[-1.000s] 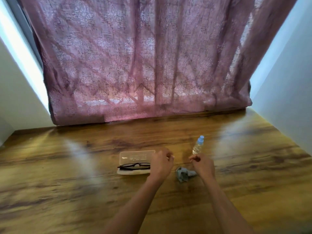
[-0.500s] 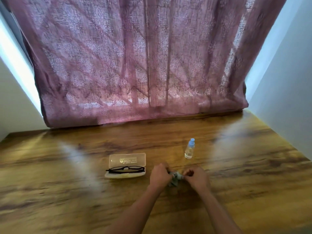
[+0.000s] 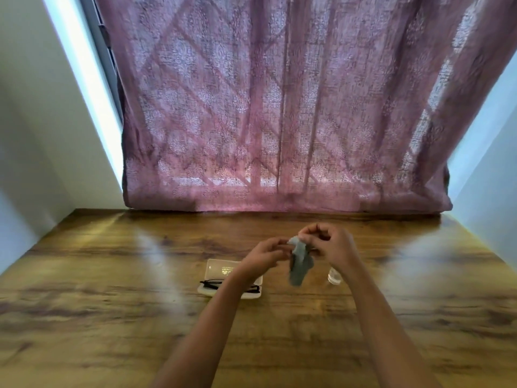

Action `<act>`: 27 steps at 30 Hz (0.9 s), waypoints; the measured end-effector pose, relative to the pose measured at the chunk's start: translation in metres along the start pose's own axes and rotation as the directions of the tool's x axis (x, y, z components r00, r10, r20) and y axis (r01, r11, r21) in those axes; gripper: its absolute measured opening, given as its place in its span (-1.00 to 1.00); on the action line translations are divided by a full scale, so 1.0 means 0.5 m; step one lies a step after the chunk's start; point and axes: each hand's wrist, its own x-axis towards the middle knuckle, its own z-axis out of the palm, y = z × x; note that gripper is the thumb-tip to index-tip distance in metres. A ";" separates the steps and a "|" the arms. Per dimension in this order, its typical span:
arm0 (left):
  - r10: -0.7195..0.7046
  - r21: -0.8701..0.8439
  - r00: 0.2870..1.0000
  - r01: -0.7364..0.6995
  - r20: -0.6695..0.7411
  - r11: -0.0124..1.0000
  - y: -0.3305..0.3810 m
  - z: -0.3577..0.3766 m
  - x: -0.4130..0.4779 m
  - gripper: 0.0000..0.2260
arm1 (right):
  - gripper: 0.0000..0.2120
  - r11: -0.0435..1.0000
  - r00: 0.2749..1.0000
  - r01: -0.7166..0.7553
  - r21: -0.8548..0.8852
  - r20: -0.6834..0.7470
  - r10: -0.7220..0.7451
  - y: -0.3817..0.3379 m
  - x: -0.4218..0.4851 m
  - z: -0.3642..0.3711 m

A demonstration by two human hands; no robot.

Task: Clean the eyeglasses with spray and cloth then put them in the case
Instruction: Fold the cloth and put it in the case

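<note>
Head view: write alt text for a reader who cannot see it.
Two bare hands, left hand and right hand, hold a grey cloth raised above a wooden table. Behind the left forearm, black eyeglasses lie on a pale case; a small clear bottle stands partly hidden behind the right wrist. A pink curtain hangs beyond.

light: we see daylight backlighting through the curtain [image 3: 282, 107], window-grille shadows on it | glare: pale streaks on the tabletop [image 3: 112, 317], bright strip along left wall | exposure: room moderately bright, forearms darker | sharpness: we get soft detail overall, motion blur on tabletop grain | distortion: wide-angle, walls splay outward at edges
</note>
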 end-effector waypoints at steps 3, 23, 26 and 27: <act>0.077 -0.105 0.991 -0.066 0.112 0.992 0.045 -0.015 -0.020 -0.69 | -0.92 0.996 0.997 0.074 -0.055 -0.011 -0.075 -0.057 0.004 -0.006; 0.150 -0.617 0.984 -0.059 0.097 0.785 0.106 -0.022 -0.050 -0.93 | -0.83 0.872 0.989 -0.114 0.477 0.137 0.055 -0.125 0.002 -0.026; 0.130 -0.631 0.991 -0.078 0.037 0.772 0.111 -0.027 -0.049 -0.91 | -0.76 0.861 0.979 -0.203 0.466 0.121 0.166 -0.105 -0.002 -0.022; 0.127 -0.639 0.992 -0.085 0.019 0.764 0.115 -0.027 -0.050 -0.88 | -0.68 0.867 0.967 -0.252 0.429 0.139 0.213 -0.098 -0.006 -0.019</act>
